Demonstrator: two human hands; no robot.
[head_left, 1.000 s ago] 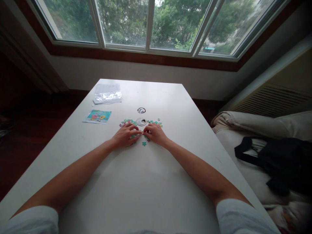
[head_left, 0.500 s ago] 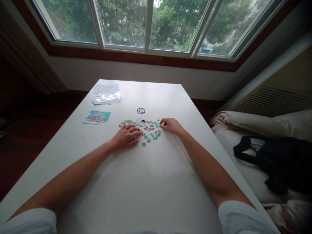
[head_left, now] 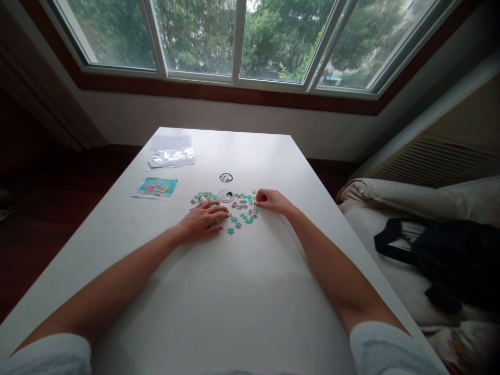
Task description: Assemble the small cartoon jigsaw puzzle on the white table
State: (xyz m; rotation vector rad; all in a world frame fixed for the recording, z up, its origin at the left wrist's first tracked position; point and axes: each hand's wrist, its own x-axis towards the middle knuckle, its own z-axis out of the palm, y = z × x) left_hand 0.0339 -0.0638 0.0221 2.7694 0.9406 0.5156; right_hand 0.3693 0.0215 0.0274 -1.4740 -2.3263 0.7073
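- Beneath a sliding window [head_left: 236, 52] with trees beyond: a white table [head_left: 242, 297], edge-on to a pale cushioned seat [head_left: 363, 221] at right with a dark cloth item [head_left: 457, 260] on top.
- On the tabletop: loose jigsaw pieces [head_left: 244, 216], mostly green, with some pink and yellow, scattered just short of two small round discs [head_left: 225, 177].
- Main patch of pieces located between the hands: rightward of the left hand [head_left: 202, 220], leftward of the right hand [head_left: 272, 201].
- Closer to right fingertips: right-hand rim of that patch. Closer to left hand: lone green piece [head_left: 230, 230] at the near side.
- Scatter, taken whole, wider side to side than near to far; no clear long axis discernible for single pieces.
- Left: palm down over pieces, fingers slightly spread, thumb apart; small dark bit at the fingertips.
- Right: thumb and forefinger curled close together at the patch's edge; yellowish bit just beside. Impossible to tell whether pinched or merely touched.
- Off to the left: cartoon picture sheet [head_left: 155, 188], pink and yellow figures on turquoise; farther back, clear plastic packet [head_left: 171, 151] with paper.
- Print on packet paper too faint to read. No brand or label legible anywhere.
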